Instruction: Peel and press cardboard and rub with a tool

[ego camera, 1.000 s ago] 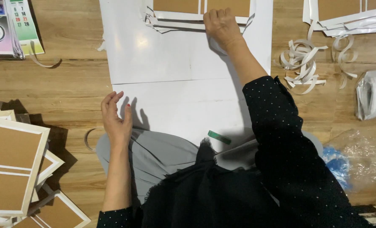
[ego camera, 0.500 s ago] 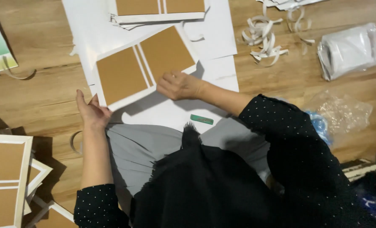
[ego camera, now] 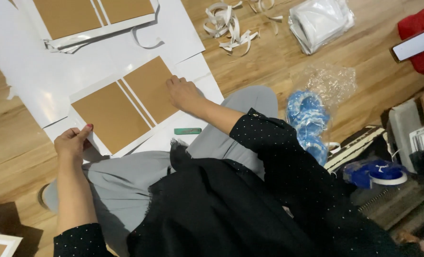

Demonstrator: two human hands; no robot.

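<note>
Our left hand (ego camera: pixel 74 141) pinches the near-left corner of the brown card sheet (ego camera: pixel 126 103). Our right hand (ego camera: pixel 183 93) lies open, flat on its far-right edge, so the sheet sits between both.

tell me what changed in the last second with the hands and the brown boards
The right hand pulled a white sheet with brown boards from the far stack toward the lap and rests on its right edge. The left hand, flat a second ago, now pinches its near left corner. The green tool stayed put.
</note>
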